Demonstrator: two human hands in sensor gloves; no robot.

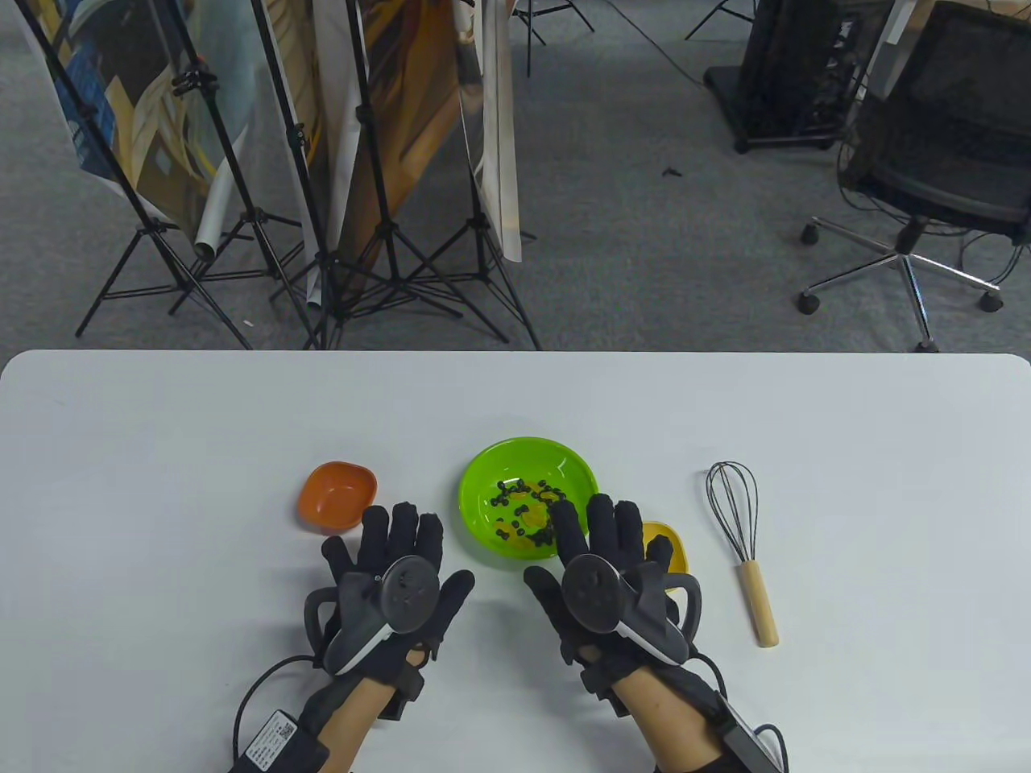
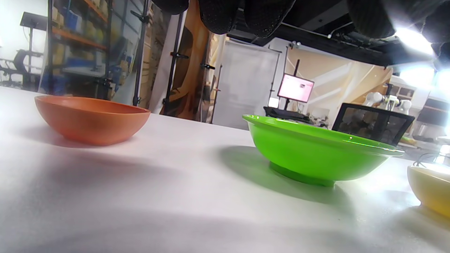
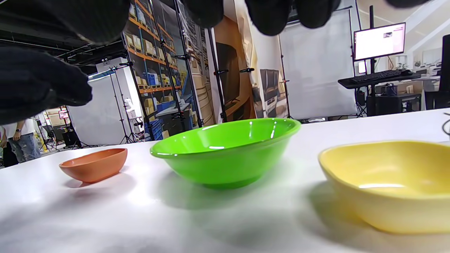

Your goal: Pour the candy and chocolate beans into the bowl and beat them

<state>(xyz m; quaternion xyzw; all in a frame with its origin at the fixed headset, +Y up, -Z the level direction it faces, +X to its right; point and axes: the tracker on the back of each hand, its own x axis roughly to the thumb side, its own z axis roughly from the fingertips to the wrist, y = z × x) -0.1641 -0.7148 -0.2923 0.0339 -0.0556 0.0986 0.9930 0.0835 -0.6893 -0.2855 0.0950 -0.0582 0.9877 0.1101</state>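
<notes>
Hands (image 1: 491,584) spread flat; beans (image 1: 527,511) visible only from above.

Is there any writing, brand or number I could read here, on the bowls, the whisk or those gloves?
Nothing can be read.
White label on the left wrist box: QR code and print, too small.
Monitor in the background: screen text blurred.
Green bowl, orange bowl, whisk: no markings visible.

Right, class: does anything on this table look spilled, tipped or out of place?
Nothing stands out. The beans sit inside the green bowl, none on the table. The orange dish and yellow dish stand upright, and the whisk lies flat.
</notes>
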